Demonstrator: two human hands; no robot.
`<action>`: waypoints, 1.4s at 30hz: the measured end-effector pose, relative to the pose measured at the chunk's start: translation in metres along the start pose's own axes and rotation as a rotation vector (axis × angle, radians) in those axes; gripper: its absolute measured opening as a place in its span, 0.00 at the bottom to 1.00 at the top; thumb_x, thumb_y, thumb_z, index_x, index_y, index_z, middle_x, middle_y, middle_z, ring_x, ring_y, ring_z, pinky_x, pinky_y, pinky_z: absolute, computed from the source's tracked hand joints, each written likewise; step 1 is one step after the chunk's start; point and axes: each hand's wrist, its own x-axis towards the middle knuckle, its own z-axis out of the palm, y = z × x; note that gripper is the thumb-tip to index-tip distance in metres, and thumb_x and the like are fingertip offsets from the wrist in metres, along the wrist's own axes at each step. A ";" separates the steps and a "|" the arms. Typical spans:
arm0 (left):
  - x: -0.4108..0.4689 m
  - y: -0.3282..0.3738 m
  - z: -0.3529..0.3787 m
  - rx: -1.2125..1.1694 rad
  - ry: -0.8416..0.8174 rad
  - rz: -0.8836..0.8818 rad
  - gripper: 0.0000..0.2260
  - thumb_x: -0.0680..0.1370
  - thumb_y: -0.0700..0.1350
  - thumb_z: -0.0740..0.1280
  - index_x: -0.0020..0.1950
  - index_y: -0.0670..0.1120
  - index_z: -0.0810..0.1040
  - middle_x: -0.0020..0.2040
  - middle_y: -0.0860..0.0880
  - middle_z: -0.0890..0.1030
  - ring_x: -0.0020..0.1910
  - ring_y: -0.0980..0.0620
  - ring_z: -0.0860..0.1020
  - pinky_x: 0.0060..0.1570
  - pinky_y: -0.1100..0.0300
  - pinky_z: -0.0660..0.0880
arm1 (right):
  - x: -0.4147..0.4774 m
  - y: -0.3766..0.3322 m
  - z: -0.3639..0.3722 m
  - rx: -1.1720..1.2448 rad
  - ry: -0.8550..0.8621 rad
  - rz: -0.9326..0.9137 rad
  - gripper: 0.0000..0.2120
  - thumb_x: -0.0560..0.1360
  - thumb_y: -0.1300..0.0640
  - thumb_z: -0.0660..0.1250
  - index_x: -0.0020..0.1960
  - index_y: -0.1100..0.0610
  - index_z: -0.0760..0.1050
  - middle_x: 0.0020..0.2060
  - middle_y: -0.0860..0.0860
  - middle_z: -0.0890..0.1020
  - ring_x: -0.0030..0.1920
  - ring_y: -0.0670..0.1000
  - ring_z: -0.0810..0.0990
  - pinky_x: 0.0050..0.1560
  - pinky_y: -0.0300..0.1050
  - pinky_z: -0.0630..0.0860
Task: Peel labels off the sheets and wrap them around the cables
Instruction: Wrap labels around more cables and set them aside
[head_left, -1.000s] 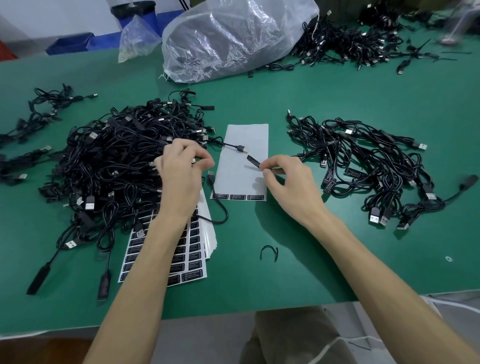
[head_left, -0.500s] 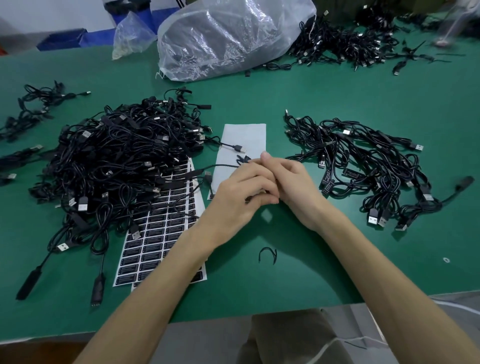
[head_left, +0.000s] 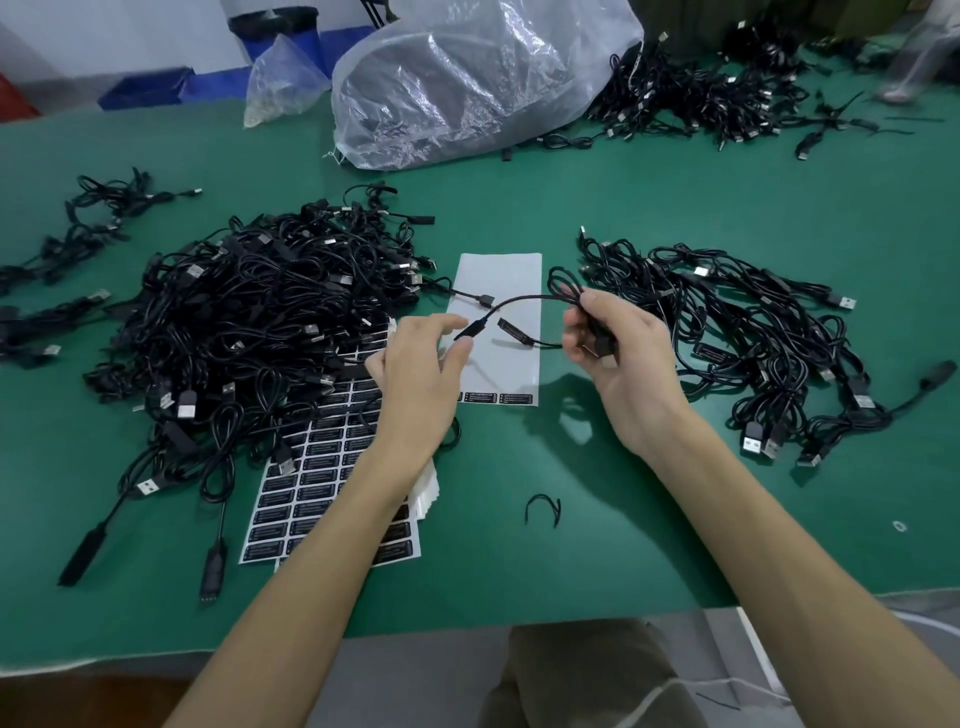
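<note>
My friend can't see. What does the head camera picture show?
Two hands hold one black cable above a green table: the right hand grips its coiled part, the left hand pinches its plug end. Under it lies a nearly used-up label sheet, with a big cable pile to its left and a smaller pile to its right.

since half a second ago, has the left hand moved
Yes. The left hand has gone left, off the grey sheet to its left edge, away from the right hand; the cable spans between them.

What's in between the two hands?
In the head view, a black cable arcs from the left hand to the right hand, above a mostly peeled label sheet.
</note>
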 end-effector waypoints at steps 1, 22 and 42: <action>0.000 0.001 0.000 -0.046 -0.027 -0.021 0.12 0.84 0.48 0.65 0.68 0.54 0.78 0.60 0.53 0.74 0.62 0.52 0.74 0.68 0.56 0.56 | 0.000 -0.001 -0.001 0.023 0.009 0.016 0.06 0.81 0.60 0.67 0.47 0.59 0.80 0.37 0.52 0.83 0.34 0.48 0.78 0.39 0.40 0.76; 0.002 0.001 0.003 -0.322 -0.051 0.088 0.11 0.81 0.40 0.69 0.47 0.56 0.82 0.44 0.54 0.80 0.38 0.57 0.79 0.43 0.66 0.72 | -0.002 0.021 -0.002 -1.047 -0.036 -0.648 0.19 0.82 0.56 0.68 0.73 0.53 0.76 0.66 0.50 0.76 0.70 0.49 0.70 0.74 0.51 0.65; 0.001 0.002 0.007 -0.112 -0.388 0.178 0.16 0.84 0.36 0.64 0.71 0.48 0.76 0.66 0.52 0.81 0.65 0.58 0.77 0.63 0.72 0.68 | 0.001 0.033 -0.001 -1.055 -0.150 -0.484 0.06 0.86 0.49 0.58 0.54 0.49 0.71 0.44 0.41 0.84 0.46 0.49 0.82 0.49 0.56 0.79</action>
